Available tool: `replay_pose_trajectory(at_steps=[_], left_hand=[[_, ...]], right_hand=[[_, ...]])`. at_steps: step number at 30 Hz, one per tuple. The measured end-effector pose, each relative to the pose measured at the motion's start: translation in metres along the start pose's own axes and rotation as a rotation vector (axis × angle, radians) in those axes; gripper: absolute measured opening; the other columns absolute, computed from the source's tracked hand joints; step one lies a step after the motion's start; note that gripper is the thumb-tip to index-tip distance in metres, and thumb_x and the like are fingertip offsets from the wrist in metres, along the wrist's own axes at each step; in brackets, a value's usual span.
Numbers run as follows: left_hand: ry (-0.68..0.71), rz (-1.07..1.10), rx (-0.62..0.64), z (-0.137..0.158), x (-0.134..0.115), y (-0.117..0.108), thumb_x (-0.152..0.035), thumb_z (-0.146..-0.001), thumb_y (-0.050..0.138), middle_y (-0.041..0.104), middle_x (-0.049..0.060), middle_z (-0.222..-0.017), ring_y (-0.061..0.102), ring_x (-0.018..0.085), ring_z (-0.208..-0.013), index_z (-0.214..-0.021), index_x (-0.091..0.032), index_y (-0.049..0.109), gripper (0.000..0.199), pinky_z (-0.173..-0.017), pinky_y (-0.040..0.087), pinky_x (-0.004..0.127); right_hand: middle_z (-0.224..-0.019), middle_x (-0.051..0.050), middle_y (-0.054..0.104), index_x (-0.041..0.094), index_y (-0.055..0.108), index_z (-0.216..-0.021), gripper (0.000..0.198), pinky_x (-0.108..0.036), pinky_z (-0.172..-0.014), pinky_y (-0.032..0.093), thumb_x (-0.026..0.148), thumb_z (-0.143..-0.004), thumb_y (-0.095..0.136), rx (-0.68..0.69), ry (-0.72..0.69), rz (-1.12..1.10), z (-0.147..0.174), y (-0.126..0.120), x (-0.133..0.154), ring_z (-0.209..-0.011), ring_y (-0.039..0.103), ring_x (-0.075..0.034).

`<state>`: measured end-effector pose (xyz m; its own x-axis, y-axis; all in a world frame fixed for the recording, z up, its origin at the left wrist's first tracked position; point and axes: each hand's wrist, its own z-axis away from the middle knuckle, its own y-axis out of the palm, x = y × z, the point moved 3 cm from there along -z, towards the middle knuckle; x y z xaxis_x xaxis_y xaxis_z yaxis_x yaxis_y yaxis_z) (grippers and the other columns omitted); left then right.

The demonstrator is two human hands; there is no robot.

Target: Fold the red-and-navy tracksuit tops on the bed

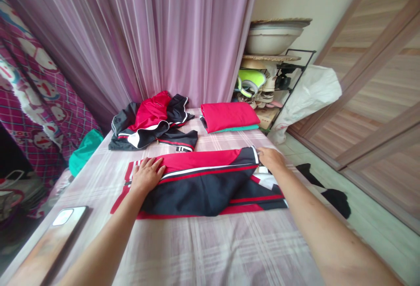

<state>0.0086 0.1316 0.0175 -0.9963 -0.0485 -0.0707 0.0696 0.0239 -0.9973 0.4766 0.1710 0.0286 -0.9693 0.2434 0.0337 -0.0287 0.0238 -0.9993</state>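
A red, black and white track jacket (pixel 203 187) lies folded into a long flat strip across the bed-like surface in front of me. My left hand (pixel 147 174) rests flat on its left end, fingers stretched out over the red fabric and white stripes. At the far right corner, my right hand (pixel 271 159) has its fingers closed on the edge beside a white band. The fingertips there are partly hidden. Behind the jacket, a crumpled red and black garment (pixel 151 120) sits on the left, and a neatly folded red garment (pixel 229 116) lies on green cloth on the right.
A phone (pixel 49 246) lies face down at the near left on the checked sheet (pixel 223 251). Purple curtains (pixel 183 36) hang behind. To the right stand a rack with shoes and a basin (pixel 274 39), a white plastic bag (pixel 308 98) and wooden doors (pixel 370 80). Black cloth (pixel 336 200) lies on the floor.
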Motion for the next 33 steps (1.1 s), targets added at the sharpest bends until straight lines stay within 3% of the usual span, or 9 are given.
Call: replay_pose_trajectory(at_steps=[5,8,11,15,20,23,26,30,33], left_hand=[[0.012,-0.002,-0.012,0.0,0.001,0.0,-0.052,-0.095,0.033,0.05,0.005,-0.149,0.033,0.032,-0.142,-0.142,-0.03,0.051,0.054,-0.113,0.029,0.06],[0.017,0.0,-0.01,0.001,0.001,0.0,-0.052,-0.095,0.032,0.049,0.005,-0.149,0.033,0.032,-0.142,-0.143,-0.029,0.049,0.056,-0.113,0.029,0.06],[0.026,0.01,-0.017,0.001,0.0,0.002,-0.052,-0.095,0.032,0.049,0.005,-0.149,0.033,0.032,-0.142,-0.143,-0.027,0.048,0.057,-0.113,0.028,0.061],[0.001,0.058,0.001,-0.005,0.006,0.005,-0.051,-0.095,0.033,0.047,0.005,-0.151,0.031,0.032,-0.144,-0.144,-0.027,0.048,0.057,-0.115,0.025,0.062],[0.191,0.24,0.033,-0.005,0.023,-0.008,-0.05,-0.095,0.03,0.059,0.006,-0.14,0.047,0.023,-0.134,-0.121,-0.023,0.068,0.054,-0.115,0.033,0.041],[0.301,0.189,0.079,0.01,0.029,-0.023,-0.06,-0.089,0.039,0.063,0.005,-0.136,0.048,0.027,-0.134,-0.103,-0.028,0.074,0.049,-0.117,0.027,0.05],[0.322,0.074,0.113,0.025,0.027,-0.036,-0.058,-0.081,0.055,0.061,0.004,-0.137,0.045,0.031,-0.135,-0.102,-0.03,0.073,0.039,-0.117,0.019,0.057],[0.307,0.107,0.162,0.031,0.023,-0.058,-0.049,-0.084,0.049,0.073,0.004,-0.112,0.065,0.024,-0.106,-0.104,-0.027,0.069,0.036,-0.099,0.045,0.039],[0.28,0.175,0.127,0.02,0.023,-0.078,-0.05,-0.088,0.039,0.074,0.001,-0.098,0.067,0.021,-0.089,-0.105,-0.027,0.066,0.04,-0.082,0.051,0.029]], right_hand=[[-0.135,-0.01,0.062,0.018,0.062,-0.132,0.047,-0.034,-0.103,0.043,0.026,-0.095,0.034,-0.252,-0.268,-0.125,0.015,-0.015,0.039,-0.121,0.058,-0.023],[-0.146,-0.008,0.052,0.021,0.056,-0.138,0.048,-0.039,-0.113,0.033,0.035,-0.098,0.032,-0.169,-0.462,-0.14,0.031,0.001,0.064,-0.135,0.046,-0.022],[-0.152,-0.007,0.044,0.023,0.052,-0.141,0.049,-0.049,-0.117,0.024,0.039,-0.099,0.034,-0.026,-0.429,-0.07,0.041,0.027,0.068,-0.141,0.038,-0.024],[-0.153,-0.009,0.043,0.02,0.05,-0.143,0.049,-0.049,-0.118,0.023,0.035,-0.099,0.034,-0.036,-0.349,-0.09,0.041,0.04,0.057,-0.142,0.037,-0.023],[-0.134,-0.006,0.063,0.024,0.07,-0.117,0.04,-0.044,-0.113,0.036,0.033,-0.096,0.038,0.001,-0.514,-0.273,0.037,0.028,0.04,-0.131,0.052,-0.022],[-0.126,-0.007,0.068,0.024,0.075,-0.1,0.028,-0.043,-0.11,0.04,0.034,-0.088,0.052,0.027,-0.597,-0.305,0.037,0.022,0.026,-0.126,0.056,-0.025],[-0.126,-0.008,0.068,0.023,0.074,-0.085,0.018,-0.042,-0.108,0.041,0.031,-0.08,0.059,0.053,-0.583,-0.304,0.038,0.017,0.016,-0.122,0.059,-0.026],[-0.104,-0.006,0.075,0.023,0.071,-0.086,0.02,-0.037,-0.094,0.049,0.034,-0.081,0.055,0.116,-0.538,-0.4,0.037,-0.001,0.011,-0.1,0.067,-0.024],[-0.085,-0.003,0.074,0.022,0.068,-0.085,0.026,-0.031,-0.077,0.052,0.042,-0.084,0.051,0.191,-0.508,-0.477,0.029,-0.015,0.013,-0.081,0.068,-0.021]])
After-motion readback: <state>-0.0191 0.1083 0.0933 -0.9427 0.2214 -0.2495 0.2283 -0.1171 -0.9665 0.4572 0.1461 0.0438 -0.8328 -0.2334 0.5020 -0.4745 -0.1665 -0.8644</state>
